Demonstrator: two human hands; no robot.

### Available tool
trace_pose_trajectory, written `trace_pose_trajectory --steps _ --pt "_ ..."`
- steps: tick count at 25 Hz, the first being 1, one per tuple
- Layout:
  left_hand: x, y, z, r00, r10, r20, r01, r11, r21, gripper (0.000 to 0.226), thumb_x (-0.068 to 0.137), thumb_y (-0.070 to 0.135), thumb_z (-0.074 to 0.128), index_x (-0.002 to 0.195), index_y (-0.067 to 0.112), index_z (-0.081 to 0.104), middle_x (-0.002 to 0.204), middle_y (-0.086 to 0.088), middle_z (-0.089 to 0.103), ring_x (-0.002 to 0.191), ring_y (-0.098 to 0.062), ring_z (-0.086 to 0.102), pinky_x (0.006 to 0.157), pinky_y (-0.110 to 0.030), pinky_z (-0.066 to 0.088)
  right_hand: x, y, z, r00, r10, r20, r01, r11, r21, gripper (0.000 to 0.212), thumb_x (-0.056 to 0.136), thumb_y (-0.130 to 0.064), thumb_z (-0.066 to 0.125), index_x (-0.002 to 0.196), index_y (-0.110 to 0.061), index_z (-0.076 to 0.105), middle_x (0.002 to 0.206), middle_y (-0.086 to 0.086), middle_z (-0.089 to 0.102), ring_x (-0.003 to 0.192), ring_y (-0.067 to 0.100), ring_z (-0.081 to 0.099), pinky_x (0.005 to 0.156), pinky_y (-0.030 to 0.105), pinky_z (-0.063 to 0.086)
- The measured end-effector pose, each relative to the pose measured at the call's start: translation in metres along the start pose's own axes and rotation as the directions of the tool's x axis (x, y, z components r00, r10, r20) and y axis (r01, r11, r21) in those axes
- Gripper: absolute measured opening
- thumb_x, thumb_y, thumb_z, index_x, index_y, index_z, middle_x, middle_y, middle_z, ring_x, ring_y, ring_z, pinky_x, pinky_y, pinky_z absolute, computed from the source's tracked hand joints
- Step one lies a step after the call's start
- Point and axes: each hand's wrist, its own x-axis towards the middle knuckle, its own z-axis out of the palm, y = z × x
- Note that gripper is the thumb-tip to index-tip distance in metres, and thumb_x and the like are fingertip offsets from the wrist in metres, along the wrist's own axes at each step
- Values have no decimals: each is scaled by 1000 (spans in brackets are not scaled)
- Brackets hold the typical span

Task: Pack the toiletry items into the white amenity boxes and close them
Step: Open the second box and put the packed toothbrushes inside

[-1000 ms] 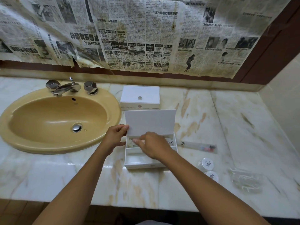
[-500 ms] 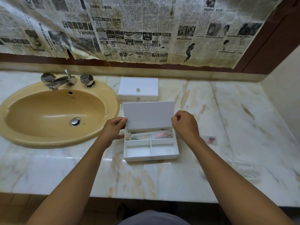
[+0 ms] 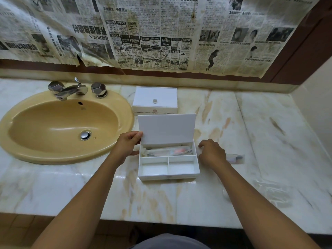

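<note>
The open box [image 3: 168, 164] sits right of the sink [image 3: 21, 155], with the closed box [image 3: 155, 100] behind it.

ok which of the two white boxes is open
The near box, with its lid raised and held by the left hand. The far box beside the sink is closed, knob on top.

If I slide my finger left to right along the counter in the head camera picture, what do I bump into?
Yellow sink → left hand → open white box → right hand → wrapped packet → clear plastic bag.
</note>
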Motion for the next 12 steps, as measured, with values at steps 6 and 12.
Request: trace_pose_trajectory --steps 6,12 --pt "-2 2 0 1000 5 3 -5 1000 4 21 100 28 54 98 14 70 97 -2 70 90 -10 67 64 -29 55 -1 -2 -1 999 53 -11 -54 997 -47 19 82 -3 54 95 -12 65 95 5 66 81 23 60 67 28 46" --pt "-2 1 0 1000 10 5 -10 1000 0 21 100 28 55 94 16 70 96 1 71 91 -10 67 63 -30 55 -6 -6 -31 969 58 -239 -41 996 76 17 86 -6 57 100 -11 65 105 8 62 89 29 61 69 28 42"
